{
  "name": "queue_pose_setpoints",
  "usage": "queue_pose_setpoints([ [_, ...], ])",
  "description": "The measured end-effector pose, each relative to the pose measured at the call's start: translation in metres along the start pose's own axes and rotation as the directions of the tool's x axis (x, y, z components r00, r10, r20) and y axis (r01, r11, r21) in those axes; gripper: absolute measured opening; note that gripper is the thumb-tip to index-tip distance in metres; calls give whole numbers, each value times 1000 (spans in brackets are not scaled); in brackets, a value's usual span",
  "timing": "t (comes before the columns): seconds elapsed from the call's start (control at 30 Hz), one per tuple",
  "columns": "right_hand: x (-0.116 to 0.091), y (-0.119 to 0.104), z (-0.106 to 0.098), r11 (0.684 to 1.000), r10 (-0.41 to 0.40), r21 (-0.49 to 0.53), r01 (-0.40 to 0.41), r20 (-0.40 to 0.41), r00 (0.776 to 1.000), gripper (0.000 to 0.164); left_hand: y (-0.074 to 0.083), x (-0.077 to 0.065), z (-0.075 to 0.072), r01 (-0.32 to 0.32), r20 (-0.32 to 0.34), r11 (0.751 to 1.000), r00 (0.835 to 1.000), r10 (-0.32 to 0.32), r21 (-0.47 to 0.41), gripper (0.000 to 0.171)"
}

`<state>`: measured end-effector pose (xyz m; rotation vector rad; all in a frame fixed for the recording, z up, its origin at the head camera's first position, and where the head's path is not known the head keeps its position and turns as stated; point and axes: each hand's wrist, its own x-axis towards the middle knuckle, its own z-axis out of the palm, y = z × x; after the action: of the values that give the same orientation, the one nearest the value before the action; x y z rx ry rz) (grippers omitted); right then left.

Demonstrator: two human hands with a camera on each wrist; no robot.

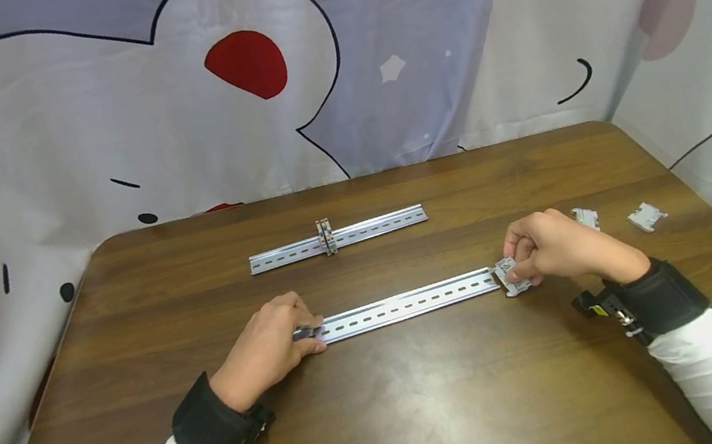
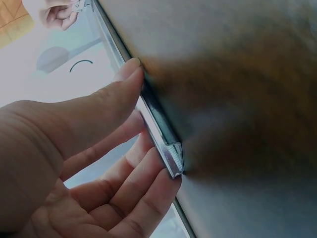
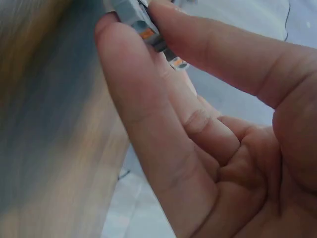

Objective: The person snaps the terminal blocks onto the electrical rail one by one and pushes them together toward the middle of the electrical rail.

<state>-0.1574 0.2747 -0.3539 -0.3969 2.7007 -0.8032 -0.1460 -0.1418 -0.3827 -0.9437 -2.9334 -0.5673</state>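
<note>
A slotted metal DIN rail (image 1: pixel 404 306) lies across the middle of the table. My left hand (image 1: pixel 271 348) grips its left end, thumb on the near edge and fingers on the far edge; the left wrist view shows the rail (image 2: pixel 161 131) between thumb and fingers. At the rail's right end my right hand (image 1: pixel 559 248) pinches a grey terminal block (image 1: pixel 511 276) between thumb and fingers. The block touches or nearly touches the rail end; which one I cannot tell. In the right wrist view the terminal block (image 3: pixel 136 22) shows orange spots, partly hidden by fingertips.
Farther back lies a second DIN rail (image 1: pixel 381 226) with a pair of narrow terminal blocks (image 1: pixel 326 237) standing on it. Two loose grey blocks lie on the right: one block (image 1: pixel 585 218) behind my right hand, another block (image 1: pixel 646 216) farther right. A printed curtain (image 1: pixel 171 111) hangs behind the table.
</note>
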Motion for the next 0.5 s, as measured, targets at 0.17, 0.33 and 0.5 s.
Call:
queue_pose_setpoints([
  [0.17,3,-8,11,1000,-10,-22,9,-52,999,27,0,2,1,-15,9,1000,1000,15,5,31],
  [0.33,6,-13,21,992,-56,-121,36,-163,985,21,1,3,0,-5,35,1000,999,5,6,30],
  [0.5,9,-23,31,982,-106,-177,67,-222,969,15,1,2,-1,0,37,1000,999,0,10,31],
])
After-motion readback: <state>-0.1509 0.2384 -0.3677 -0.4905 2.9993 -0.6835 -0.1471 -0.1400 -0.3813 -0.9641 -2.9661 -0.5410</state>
